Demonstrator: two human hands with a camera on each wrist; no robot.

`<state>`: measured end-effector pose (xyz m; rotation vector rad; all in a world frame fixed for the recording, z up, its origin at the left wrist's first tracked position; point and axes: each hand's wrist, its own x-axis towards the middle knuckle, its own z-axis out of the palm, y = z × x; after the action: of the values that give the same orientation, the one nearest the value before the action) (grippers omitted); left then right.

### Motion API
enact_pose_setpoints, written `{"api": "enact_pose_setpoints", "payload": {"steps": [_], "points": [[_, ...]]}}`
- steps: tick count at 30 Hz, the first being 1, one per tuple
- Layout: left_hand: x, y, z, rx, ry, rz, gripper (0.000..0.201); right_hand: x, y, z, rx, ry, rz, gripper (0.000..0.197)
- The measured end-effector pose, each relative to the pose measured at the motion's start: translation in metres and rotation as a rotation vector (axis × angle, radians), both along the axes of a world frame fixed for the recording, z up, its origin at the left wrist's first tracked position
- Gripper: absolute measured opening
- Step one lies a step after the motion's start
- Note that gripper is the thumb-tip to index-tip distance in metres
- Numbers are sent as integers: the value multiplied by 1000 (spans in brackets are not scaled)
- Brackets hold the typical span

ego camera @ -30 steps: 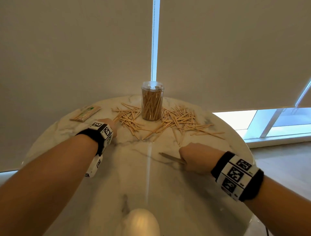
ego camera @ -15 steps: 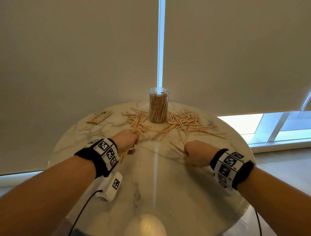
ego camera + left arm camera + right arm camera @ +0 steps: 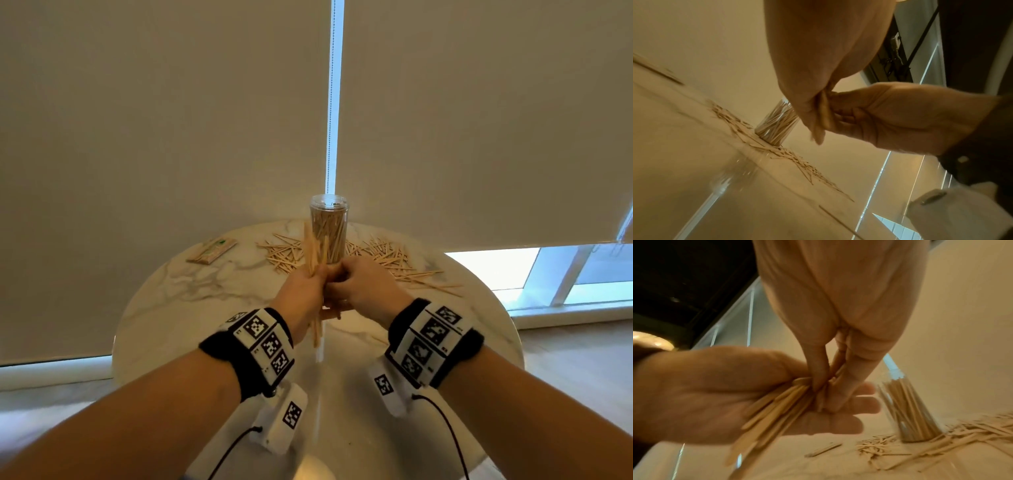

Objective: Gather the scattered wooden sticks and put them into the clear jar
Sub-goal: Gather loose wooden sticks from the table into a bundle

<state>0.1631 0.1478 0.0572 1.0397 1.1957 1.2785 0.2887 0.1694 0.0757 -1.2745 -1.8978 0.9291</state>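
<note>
The clear jar stands upright at the back of the round marble table, packed with wooden sticks. Loose sticks lie fanned out to its left and right. Just in front of the jar, above the table, my two hands meet. My left hand holds a near-upright bundle of sticks. In the right wrist view the bundle lies across the left palm with the fingers loosely bent. My right hand pinches sticks between thumb and fingers and presses them into that bundle.
A flat packet of sticks lies at the table's back left. One stray stick rests on the marble nearer me. Closed roller blinds hang right behind the table, and a bright window strip shows low on the right.
Both hands lifted off the table and came together in front of the jar. The left raised its bundle upright, and the right carried its sticks over to it.
</note>
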Motion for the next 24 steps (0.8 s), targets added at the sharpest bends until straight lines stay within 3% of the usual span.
{"api": "enact_pose_setpoints", "payload": {"steps": [3,7,11,14,19,21,24], "points": [[-9,0,3,17,59,-27,27,-6,-3,1,120,-105,-12,8],[-36,6,1,-15,99,132,16,19,-2,11,-74,-175,-25,18],[-52,7,-7,-61,139,174,29,43,5,-10,-185,-835,-64,21],[-47,2,-10,-121,106,96,35,47,9,-26,-178,-1013,-40,21],[-34,-11,-10,-85,76,-117,24,45,15,-23,-234,-927,-29,19],[-30,-14,-11,-44,103,-149,22,45,17,-18,-258,-683,-45,16],[-23,-15,-11,-21,129,-132,22,37,13,-1,-220,-71,-62,9]]}}
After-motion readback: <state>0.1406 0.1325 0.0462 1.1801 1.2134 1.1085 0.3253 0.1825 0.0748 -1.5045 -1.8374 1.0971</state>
